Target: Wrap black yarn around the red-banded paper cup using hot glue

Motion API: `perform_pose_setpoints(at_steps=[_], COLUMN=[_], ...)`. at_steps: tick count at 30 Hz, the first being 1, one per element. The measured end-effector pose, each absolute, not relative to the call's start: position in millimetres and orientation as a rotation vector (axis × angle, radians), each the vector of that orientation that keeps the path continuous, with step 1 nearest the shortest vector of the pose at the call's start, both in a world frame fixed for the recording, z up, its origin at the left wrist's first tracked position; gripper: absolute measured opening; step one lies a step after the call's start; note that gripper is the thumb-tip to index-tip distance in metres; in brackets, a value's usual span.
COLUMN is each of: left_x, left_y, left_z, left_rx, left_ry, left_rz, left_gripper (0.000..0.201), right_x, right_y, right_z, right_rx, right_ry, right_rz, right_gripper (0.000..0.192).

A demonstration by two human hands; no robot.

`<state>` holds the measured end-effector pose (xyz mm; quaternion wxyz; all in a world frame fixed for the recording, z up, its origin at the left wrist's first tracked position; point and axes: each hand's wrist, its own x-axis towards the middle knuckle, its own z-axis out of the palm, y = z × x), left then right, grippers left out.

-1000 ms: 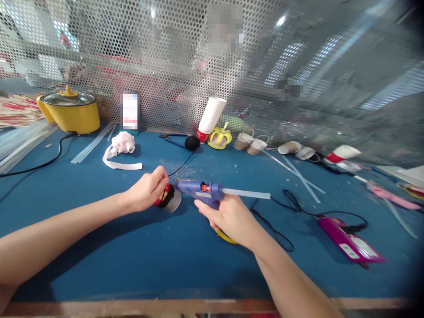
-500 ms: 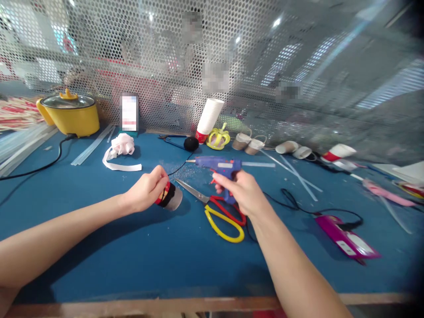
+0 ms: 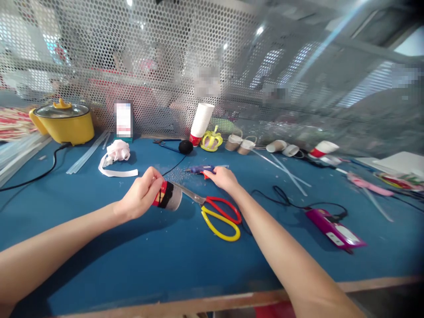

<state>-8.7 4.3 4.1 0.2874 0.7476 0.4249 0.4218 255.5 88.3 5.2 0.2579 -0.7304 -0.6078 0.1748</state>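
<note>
My left hand (image 3: 139,195) is closed on a small paper cup (image 3: 172,197), tilted sideways, red with a black band and a greyish end. My right hand (image 3: 225,178) grips a blue hot glue gun (image 3: 200,169) with a red trigger, its nozzle pointing left. The gun is low over the table beyond the scissors; whether it touches the surface I cannot tell. Large scissors (image 3: 221,224) with one red and one yellow handle lie between my forearms, their blade tips partly behind the cup. A ball of black yarn (image 3: 186,147) sits farther back.
Along the back stand a yellow electric pot (image 3: 66,126), a phone (image 3: 123,120), stacked paper cups (image 3: 202,121), a yellow crown-shaped piece (image 3: 211,140) and small cup baskets (image 3: 245,147). White ribbon (image 3: 118,152) lies left. A purple power strip (image 3: 334,232) with cables and clear glue sticks (image 3: 293,176) lie right.
My right hand has moved forward and down with the glue gun, away from above the scissors. My left hand still holds the cup, turned slightly. The whole view has shifted a little.
</note>
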Motion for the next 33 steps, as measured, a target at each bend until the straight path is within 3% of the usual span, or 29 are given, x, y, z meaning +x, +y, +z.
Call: perform_pose_setpoints(at_steps=[3,5,7,8,11,16,22,33], left_x=[-8,-7,-7,-7,-7,-4,-1,2], left_y=[2,0,-2,-3,-5,-4,2,-4], left_z=[6,7,7,7,6,5,6,7], left_rx=[2.016,2.032,2.055,2.071,2.115,1.977,1.669,1.705], left_ry=[1.101,1.066,1.031,1.013,0.958,1.018,1.147,1.05], left_rz=[1.13,1.125,1.116,1.108,1.086,1.075,1.027,0.919], left_gripper=[0.014,0.014,0.014,0.014,0.012,0.009,0.015,0.009], right_x=[236,215,191,180,156,155,168,169], right_y=[78,65,52,46,35,31,21,20], right_z=[15,22,26,27,27,31,44,44], right_rx=[-1.861,-1.74,-1.573,-1.368,-1.013,-0.974,-0.975,-1.154], right_ry=[-1.754,-1.848,-1.934,-1.919,-1.708,-1.488,-1.585,-1.801], right_rz=[0.505,0.641,0.869,1.148,1.436,1.29,1.008,0.697], right_gripper=[0.021,0.033,0.046,0.05,0.038,0.02,0.021,0.022])
